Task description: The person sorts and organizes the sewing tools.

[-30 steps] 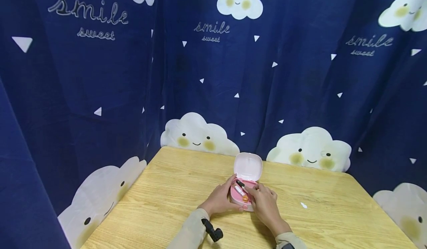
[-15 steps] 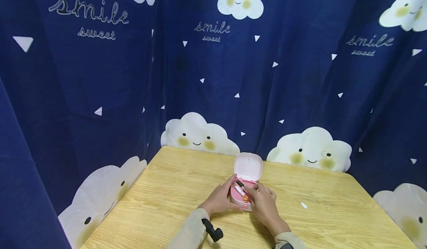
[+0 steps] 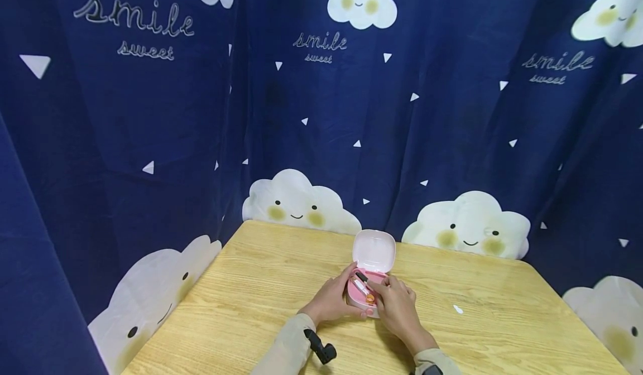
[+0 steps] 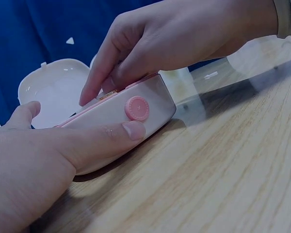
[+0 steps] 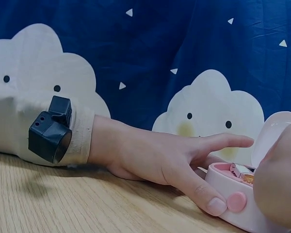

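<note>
A small pale pink case [image 3: 373, 311] with a round pink button stands on the table, its white lid [image 3: 374, 250] raised. My left hand [image 3: 329, 301] grips the case from the left, thumb along the front wall beside the button in the left wrist view. Inside lie a small dark piece [image 3: 361, 277], a white strip [image 3: 360, 287] and an orange piece [image 3: 370, 298]. My right hand [image 3: 399, 308] reaches into the case from the right. Its fingertips are at the lower end of the dark piece. Whether they pinch or only press it is hidden.
A wooden table [image 3: 241, 285] carries the case. To the right lies a small white flat piece [image 3: 457, 309]. A blue curtain [image 3: 311, 101] with printed clouds hangs behind the table. A black wrist camera [image 3: 320, 347] sits on the left sleeve.
Both hands and the case stay in place. The dark piece and the right fingertips beside it shift only very slightly.
</note>
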Motion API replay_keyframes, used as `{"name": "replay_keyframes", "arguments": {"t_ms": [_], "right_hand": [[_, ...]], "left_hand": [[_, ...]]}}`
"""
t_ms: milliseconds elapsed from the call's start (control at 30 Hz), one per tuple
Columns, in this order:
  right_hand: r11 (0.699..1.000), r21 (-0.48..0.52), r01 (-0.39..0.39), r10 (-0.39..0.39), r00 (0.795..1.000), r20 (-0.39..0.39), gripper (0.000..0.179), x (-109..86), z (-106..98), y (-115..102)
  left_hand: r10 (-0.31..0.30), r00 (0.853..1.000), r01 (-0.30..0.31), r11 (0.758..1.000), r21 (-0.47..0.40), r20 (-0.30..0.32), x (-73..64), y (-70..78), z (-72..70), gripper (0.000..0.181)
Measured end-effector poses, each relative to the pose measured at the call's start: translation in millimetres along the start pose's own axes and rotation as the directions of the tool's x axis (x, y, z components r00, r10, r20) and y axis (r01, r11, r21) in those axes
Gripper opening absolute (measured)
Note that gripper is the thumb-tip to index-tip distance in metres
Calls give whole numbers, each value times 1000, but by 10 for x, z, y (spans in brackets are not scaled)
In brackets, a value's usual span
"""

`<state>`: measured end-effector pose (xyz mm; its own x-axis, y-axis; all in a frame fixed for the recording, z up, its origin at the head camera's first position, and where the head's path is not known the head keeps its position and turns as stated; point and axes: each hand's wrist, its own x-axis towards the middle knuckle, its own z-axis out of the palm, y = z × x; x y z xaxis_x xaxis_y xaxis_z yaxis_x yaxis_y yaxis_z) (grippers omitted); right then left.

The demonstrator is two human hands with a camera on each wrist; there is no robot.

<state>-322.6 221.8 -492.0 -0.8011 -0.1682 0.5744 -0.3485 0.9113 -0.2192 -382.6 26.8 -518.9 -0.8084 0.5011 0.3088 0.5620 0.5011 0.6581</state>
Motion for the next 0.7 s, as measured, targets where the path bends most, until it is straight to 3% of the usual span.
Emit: {"name": "replay_keyframes", "arguments": {"t_ms": [467, 700], "right_hand": [[1000, -4, -1, 1, 1000, -2, 31, -5, -4, -10], [1000, -4, -5, 6, 999, 32, 32, -10, -19, -32]], "left_hand": [[2, 1000, -2, 1000, 1, 1, -7, 18, -19, 124], [-8, 1000, 8, 1000, -8, 9, -9, 16, -19, 124]]}}
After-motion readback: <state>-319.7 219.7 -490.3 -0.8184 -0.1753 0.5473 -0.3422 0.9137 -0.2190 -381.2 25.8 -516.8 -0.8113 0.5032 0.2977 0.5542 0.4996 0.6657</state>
